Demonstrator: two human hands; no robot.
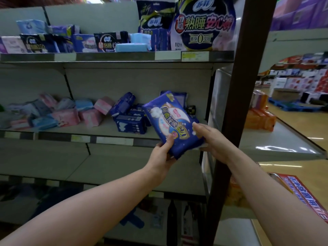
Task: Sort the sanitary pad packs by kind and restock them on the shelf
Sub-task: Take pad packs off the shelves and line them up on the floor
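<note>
- The blue pack (173,124) sits in both our hands, tilted, with its printed face toward us, in front of the right end of the middle shelf (99,129).
- Our left hand (162,158) grips its lower left corner, thumb on the face and fingers curled underneath.
- Our right hand (212,142) holds its lower right edge, fingertips pressed on the face and the palm against the side.
- Just behind the pack, on the middle shelf, we see a loose cluster of dark blue packs (130,118); some lie flat and some lean, and one more stands against the back panel.
- Left of those lie pink packs (90,115) and light blue packs (44,122), mixed together in a heap; the far-left ones are too blurred to tell apart.
- The top shelf (115,56) carries a row of dark and purple packs, a light blue pack (132,47) lying flat at the front, and a large night pants bag (203,23) standing at the right end.
- A dark post (237,89) rises just to the right of our hands, crossing in front of our right forearm.
- Beyond the post, orange packs (260,118) rest on a low counter.
</note>
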